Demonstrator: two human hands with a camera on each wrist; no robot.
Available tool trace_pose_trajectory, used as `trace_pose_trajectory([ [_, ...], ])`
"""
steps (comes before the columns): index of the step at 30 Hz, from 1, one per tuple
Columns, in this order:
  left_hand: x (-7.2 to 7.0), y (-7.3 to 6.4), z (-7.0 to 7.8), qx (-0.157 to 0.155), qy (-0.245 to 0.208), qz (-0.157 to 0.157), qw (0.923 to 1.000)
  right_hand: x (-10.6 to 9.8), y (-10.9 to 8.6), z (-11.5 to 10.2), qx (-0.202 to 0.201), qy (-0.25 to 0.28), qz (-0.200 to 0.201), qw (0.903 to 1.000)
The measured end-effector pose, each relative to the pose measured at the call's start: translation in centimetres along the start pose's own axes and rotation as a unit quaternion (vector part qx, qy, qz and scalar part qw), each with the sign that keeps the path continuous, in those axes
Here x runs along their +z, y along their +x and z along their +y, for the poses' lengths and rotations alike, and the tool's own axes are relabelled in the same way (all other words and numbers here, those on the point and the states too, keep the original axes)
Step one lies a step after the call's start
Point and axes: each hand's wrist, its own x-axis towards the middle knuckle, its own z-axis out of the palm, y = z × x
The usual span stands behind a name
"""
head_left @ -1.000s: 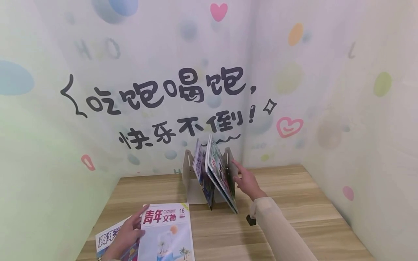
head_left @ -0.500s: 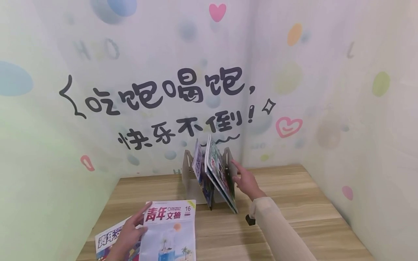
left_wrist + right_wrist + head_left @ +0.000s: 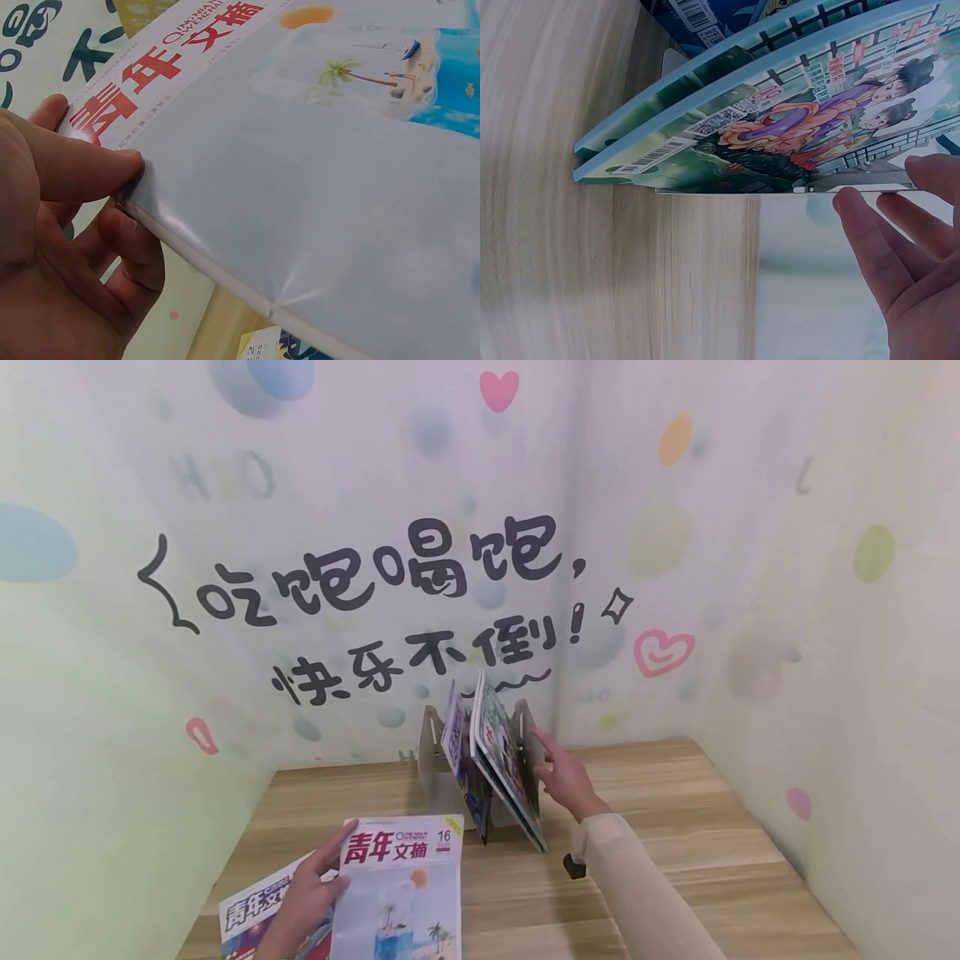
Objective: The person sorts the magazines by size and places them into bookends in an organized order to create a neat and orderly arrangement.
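My left hand [image 3: 303, 893] pinches the left edge of a pale blue magazine [image 3: 397, 885] with red title characters and a palm-tree picture. In the left wrist view the thumb [image 3: 90, 176] lies on its cover and other fingers are behind and below. A metal book rack [image 3: 430, 760] stands at the back of the table. Green-edged magazines [image 3: 780, 135] lean inside it, beside a purple magazine [image 3: 465, 768]. My right hand [image 3: 566, 777] holds the rack's right side panel at its edge, fingertips on either side of it in the right wrist view.
Another magazine [image 3: 251, 910] lies on the wooden table [image 3: 675, 827] at the left, partly covered by my left hand and the held magazine. A printed wall [image 3: 360, 485] rises close behind the rack. A small black object [image 3: 574, 866] shows under my right wrist.
My left hand has moved right and a little up with the pale blue magazine, nearer the rack. The right hand and the rack have stayed in place.
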Motion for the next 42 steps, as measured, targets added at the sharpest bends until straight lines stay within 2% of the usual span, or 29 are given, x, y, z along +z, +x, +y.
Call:
trace_pose_trajectory([
  [7, 0.4, 0.0, 0.7, -0.007, -0.026, -0.003, 0.9996, 0.1, 0.1, 0.0, 0.004, 0.003, -0.002, 1.0],
  [18, 1.2, 0.0, 1.8, 0.037, -0.011, 0.017, 0.9991, 0.2, 0.1, 0.1, 0.008, 0.002, -0.002, 1.0],
  [23, 1.5, -0.1, 2.4, 0.041, -0.066, 0.01, 0.9969, 0.2, 0.0, 0.1, 0.004, 0.003, -0.002, 1.0],
  [26, 1.5, -0.2, 2.7, 0.046, -0.08, 0.009, 0.9957, 0.1, 0.1, 0.1, 0.005, 0.004, -0.003, 1.0],
  [34, 1.9, -0.3, 3.3, 0.041, -0.083, 0.007, 0.9956, 0.1, 0.1, 0.0, 0.009, 0.009, -0.005, 0.9999],
  [42, 2.5, -0.5, 3.8, 0.034, -0.092, 0.021, 0.9949, 0.1, 0.0, 0.0, 0.005, 0.011, -0.004, 0.9999],
])
